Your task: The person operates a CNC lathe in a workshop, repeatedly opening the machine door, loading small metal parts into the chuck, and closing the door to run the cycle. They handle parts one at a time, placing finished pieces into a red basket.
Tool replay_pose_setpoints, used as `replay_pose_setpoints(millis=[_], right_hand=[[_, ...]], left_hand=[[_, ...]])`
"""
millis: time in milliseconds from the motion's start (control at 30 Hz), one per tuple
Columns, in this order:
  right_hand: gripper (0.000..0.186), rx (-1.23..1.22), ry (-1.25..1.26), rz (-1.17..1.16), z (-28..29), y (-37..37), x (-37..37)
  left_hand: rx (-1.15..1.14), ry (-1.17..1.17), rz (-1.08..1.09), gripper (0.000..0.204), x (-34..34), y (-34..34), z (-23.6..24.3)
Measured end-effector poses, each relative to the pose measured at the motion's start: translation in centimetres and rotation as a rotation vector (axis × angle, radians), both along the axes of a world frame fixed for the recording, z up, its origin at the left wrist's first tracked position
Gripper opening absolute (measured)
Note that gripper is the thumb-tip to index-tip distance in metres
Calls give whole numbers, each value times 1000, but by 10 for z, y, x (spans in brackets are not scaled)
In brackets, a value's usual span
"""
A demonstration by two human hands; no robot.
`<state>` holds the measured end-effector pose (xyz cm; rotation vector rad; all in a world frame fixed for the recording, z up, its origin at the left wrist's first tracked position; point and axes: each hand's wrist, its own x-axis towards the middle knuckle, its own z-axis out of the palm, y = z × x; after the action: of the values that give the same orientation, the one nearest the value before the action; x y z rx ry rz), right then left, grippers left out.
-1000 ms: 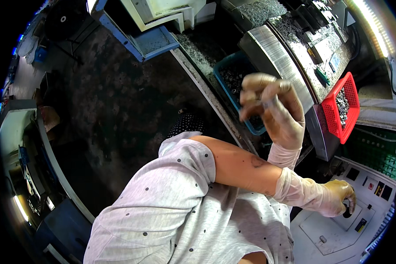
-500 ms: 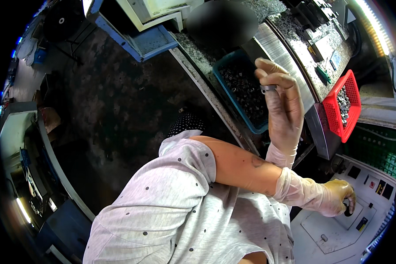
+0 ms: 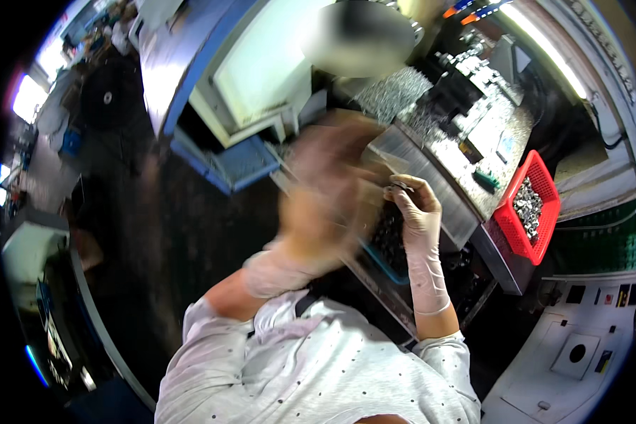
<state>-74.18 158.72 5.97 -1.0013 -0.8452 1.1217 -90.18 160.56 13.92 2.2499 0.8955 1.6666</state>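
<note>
My left hand (image 3: 328, 184), in a pale glove, is smeared by motion over the middle of the bench; its fingers and anything in them cannot be made out. Just right of it, my right hand (image 3: 411, 198), also gloved, pinches a small silvery metal piece (image 3: 400, 185) between thumb and fingers. Behind and below the hands is a teal bin (image 3: 389, 273) of dark small parts, partly hidden. A red perforated basket (image 3: 512, 234) with several small metal parts stands to the right of my right hand.
A pale machine housing (image 3: 254, 78) with a blue tray (image 3: 244, 166) stands at upper left. Metal shavings (image 3: 389, 92) and fixtures (image 3: 466, 92) lie on the bench behind. A white control panel (image 3: 530, 381) is at lower right, a green crate (image 3: 593, 247) above it.
My left hand has left the control panel and swung up and leftward to the middle. My right hand, still holding the metal piece, is slightly lower and leftward in the shifted view.
</note>
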Motion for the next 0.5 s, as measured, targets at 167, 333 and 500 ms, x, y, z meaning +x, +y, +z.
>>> replay_pose_setpoints(millis=[167, 333, 500], right_hand=[[23, 93, 171, -105, 24, 110, -21], [20, 163, 157, -514, 2, 286, 14], [23, 139, 112, -1000, -35, 389, 85]], left_hand=[[34, 124, 613, 49, -105, 60, -8], [131, 102, 791, 58, -138, 94, -17], [208, 67, 808, 34, -161, 109, -39]])
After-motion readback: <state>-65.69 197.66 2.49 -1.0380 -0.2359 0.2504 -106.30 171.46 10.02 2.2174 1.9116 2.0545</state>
